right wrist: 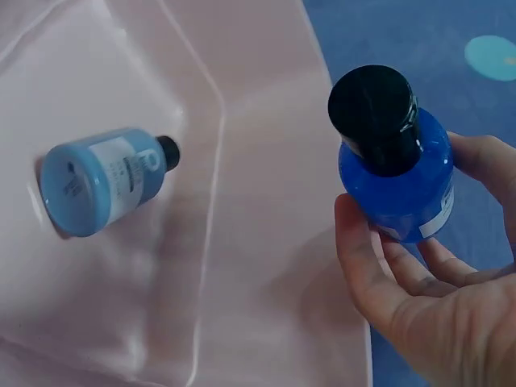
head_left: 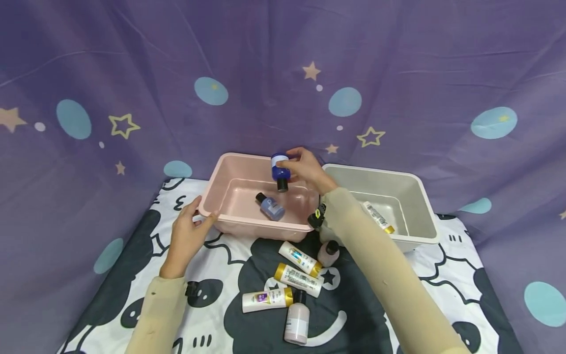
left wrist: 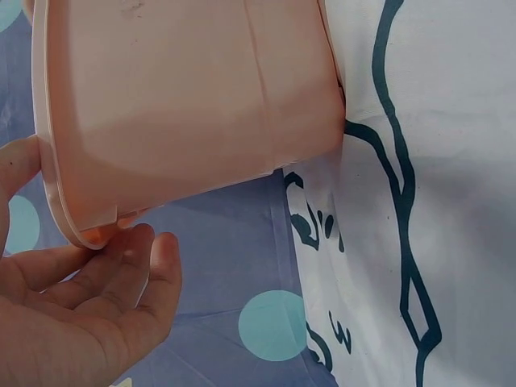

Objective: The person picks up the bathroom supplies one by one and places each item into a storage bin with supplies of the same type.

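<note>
My right hand (head_left: pixel 308 169) holds a dark blue bottle (head_left: pixel 280 169) with a black cap, cap pointing down, over the back of the pink bin (head_left: pixel 254 223). The right wrist view shows thumb and fingers around the body of this blue bottle (right wrist: pixel 395 197). At the bin's left front corner, my left hand (head_left: pixel 185 236) grips the rim; in the left wrist view its fingers (left wrist: pixel 121 266) curl at the pink rim. Inside the pink bin lies a light blue bottle (head_left: pixel 271 208) with a black cap, on its side.
A grey-white bin (head_left: pixel 415 211) stands to the right, with a white tube (head_left: pixel 378 217) inside. In front lie white gold-capped tubes (head_left: pixel 300 280) and a pale pink bottle (head_left: pixel 297 322). Another pale bottle (head_left: pixel 328 254) is by the bins. A purple curtain (head_left: pixel 265 73) hangs behind.
</note>
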A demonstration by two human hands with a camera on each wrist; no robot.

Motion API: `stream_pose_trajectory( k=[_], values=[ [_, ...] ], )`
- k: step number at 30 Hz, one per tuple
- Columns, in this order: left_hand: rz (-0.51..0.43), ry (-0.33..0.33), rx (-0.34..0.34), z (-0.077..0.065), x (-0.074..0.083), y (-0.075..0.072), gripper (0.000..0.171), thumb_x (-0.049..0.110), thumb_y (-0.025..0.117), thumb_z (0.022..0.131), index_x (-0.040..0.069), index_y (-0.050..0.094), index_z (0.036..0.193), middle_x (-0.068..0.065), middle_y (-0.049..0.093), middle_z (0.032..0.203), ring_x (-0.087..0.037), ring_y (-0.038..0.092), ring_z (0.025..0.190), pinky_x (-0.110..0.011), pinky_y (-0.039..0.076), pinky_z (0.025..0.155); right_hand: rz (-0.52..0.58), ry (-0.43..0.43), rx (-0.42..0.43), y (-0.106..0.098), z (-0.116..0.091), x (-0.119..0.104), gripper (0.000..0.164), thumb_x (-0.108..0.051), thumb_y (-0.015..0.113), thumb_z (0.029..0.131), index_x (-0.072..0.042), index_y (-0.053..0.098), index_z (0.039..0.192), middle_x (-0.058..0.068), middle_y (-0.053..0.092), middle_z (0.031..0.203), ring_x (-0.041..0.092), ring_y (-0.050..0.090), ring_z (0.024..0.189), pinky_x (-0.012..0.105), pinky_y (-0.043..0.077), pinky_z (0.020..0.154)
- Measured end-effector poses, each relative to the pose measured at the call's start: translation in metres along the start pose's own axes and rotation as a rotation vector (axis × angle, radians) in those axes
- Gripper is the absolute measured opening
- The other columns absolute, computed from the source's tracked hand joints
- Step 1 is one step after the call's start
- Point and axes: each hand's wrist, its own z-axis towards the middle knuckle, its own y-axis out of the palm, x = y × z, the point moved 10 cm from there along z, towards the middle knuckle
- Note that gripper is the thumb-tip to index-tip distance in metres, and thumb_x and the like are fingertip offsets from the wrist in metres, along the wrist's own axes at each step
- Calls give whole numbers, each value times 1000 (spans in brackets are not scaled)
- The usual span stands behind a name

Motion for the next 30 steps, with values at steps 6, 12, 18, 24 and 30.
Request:
stream_pose_trajectory(
  k=[6, 12, 18, 24, 30],
  values=[
    [0, 11, 4, 0, 2, 1, 70, 30, 70, 96, -5, 40, 149, -26, 48, 141, -39, 52, 123, -56, 51, 94, -53, 33, -27, 3, 9, 13, 58, -7, 80, 84, 3, 48, 131, 23, 60, 124, 28, 67, 84, 49, 61, 76],
    [6, 10, -8, 0, 2, 7, 70, 30, 69, 97, -5, 40, 149, -26, 49, 140, -39, 53, 123, -56, 52, 94, -205, 39, -86, 8, 9, 23, 57, -12, 81, 84, 1, 48, 128, 21, 57, 122, 33, 67, 89, 54, 59, 79],
    [2, 11, -1, 0, 3, 10, 71, 31, 70, 96, -4, 40, 150, -26, 50, 139, -39, 53, 122, -54, 52, 94, -340, 11, -120, 11, 5, 24, 52, -14, 79, 87, 1, 50, 127, 18, 57, 116, 30, 64, 91, 40, 62, 67],
    [-4, 11, -3, 1, 3, 12, 70, 29, 71, 96, -5, 40, 149, -26, 49, 139, -39, 53, 123, -54, 53, 94, -159, 14, -125, 9, 0, 22, 41, 3, 63, 92, 11, 49, 129, 17, 59, 108, 38, 61, 92, 54, 57, 85],
    [-8, 22, 1, 3, 7, 15, 69, 25, 72, 95, -6, 41, 149, -26, 49, 138, -39, 54, 121, -53, 54, 91, -262, -70, -154, 4, -21, -4, 38, -6, 68, 94, 6, 55, 127, 18, 64, 98, 37, 62, 84, 41, 62, 70]
  ],
)
